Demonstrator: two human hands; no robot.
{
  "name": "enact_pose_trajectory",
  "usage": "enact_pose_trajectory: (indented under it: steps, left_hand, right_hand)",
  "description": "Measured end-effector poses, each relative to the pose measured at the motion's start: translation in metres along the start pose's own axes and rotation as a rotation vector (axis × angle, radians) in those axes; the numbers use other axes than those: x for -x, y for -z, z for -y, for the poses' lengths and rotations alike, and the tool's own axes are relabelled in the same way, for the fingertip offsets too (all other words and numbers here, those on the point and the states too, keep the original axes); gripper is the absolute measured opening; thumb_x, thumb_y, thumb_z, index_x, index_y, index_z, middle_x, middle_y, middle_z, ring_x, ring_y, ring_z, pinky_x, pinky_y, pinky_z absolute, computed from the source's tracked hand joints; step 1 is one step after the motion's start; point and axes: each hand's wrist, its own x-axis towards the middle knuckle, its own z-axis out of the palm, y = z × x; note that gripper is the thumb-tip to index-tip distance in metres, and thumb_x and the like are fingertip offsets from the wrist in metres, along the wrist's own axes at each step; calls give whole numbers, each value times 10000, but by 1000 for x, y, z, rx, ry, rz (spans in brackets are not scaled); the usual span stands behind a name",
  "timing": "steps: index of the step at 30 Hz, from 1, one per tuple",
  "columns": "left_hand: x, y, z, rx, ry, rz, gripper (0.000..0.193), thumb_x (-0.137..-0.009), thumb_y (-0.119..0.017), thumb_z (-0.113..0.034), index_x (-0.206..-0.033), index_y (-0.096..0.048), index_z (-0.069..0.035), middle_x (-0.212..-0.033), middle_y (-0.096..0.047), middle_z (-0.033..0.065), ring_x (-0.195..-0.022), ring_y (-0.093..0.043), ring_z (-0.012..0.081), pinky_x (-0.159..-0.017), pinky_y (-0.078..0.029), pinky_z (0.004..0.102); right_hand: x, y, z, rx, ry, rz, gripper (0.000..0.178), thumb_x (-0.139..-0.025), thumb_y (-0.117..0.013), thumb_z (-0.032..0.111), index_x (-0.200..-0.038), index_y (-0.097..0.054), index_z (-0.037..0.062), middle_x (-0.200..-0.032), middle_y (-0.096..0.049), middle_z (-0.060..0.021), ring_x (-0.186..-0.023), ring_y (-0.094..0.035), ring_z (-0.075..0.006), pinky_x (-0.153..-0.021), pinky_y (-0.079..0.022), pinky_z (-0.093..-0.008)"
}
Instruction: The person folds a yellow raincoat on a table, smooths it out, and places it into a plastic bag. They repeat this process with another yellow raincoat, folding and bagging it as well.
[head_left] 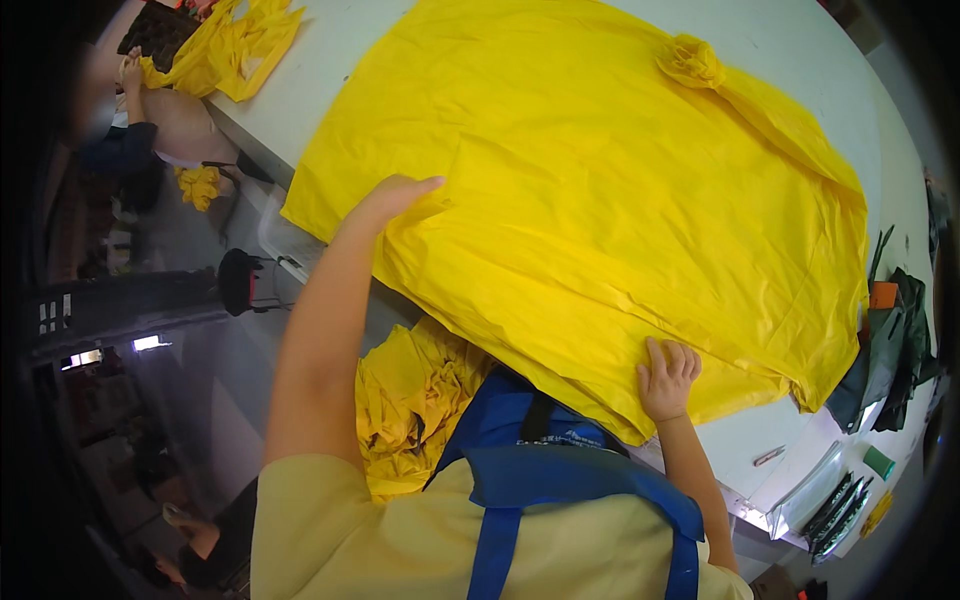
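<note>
A large piece of thin yellow fabric (pixel 560 180) lies spread over the white table, wrinkled, with a bunched knot at its far right corner and a long fold down its right side. My left hand (pixel 400 197) is closed at the near left edge of the fabric, thumb over a raised fold; its other fingers are mostly hidden by the cloth. Near the front edge, my right hand (pixel 669 380) rests on the fabric with its fingers apart and lying fairly flat.
More crumpled yellow fabric (pixel 410 400) hangs below the table beside my body. On the white table (pixel 760 450) at the right lie a small pen-like item (pixel 769 456), dark folded material (pixel 885 350) and flat packets (pixel 840 510). Another person's hand (pixel 131 75) touches yellow cloth (pixel 235 45) at far left.
</note>
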Motion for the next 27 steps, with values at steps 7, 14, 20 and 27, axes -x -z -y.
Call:
enact_pose_trajectory:
  steps: [7, 14, 20, 27]
  left_hand:
    - [-27, -1, 15, 744, -62, -60, 308, -912, -577, -280, -1038, -591, 0, -1027, -644, 93, -957, -606, 204, -832, -491, 338]
    - [48, -18, 69, 477, -310, 77, 246, -957, -531, -261, -1014, -567, -24, -948, -603, 33, -872, -549, 120, -792, -449, 267]
    - [58, -32, 51, 147, -682, -456, 226, -938, -556, -238, -890, -504, -23, -688, -525, 79, -639, -494, 151, -600, -412, 291]
    - [34, -4, 134, -382, -529, -872, 285, -863, -654, -253, -977, -555, -11, -841, -608, 165, -828, -582, 351, -664, -469, 409]
  right_hand:
    - [-17, 3, 8, 250, -197, -102, 623, -870, -489, 426, -1407, -402, 124, -1512, -237, -169, -1388, -171, -415, -1103, -78, -586]
    - [-18, -3, 4, 290, -309, -52, 639, -900, -427, 499, -1432, -372, 149, -1527, -207, -176, -1394, -145, -440, -1089, -79, -615]
    - [-20, -3, 5, 305, -285, -31, 641, -899, -430, 499, -1434, -370, 150, -1530, -202, -173, -1395, -146, -437, -1088, -84, -613]
    - [-13, -1, 4, 184, -246, -67, 643, -899, -461, 439, -1431, -341, 97, -1513, -226, -197, -1396, -150, -431, -1093, -103, -599]
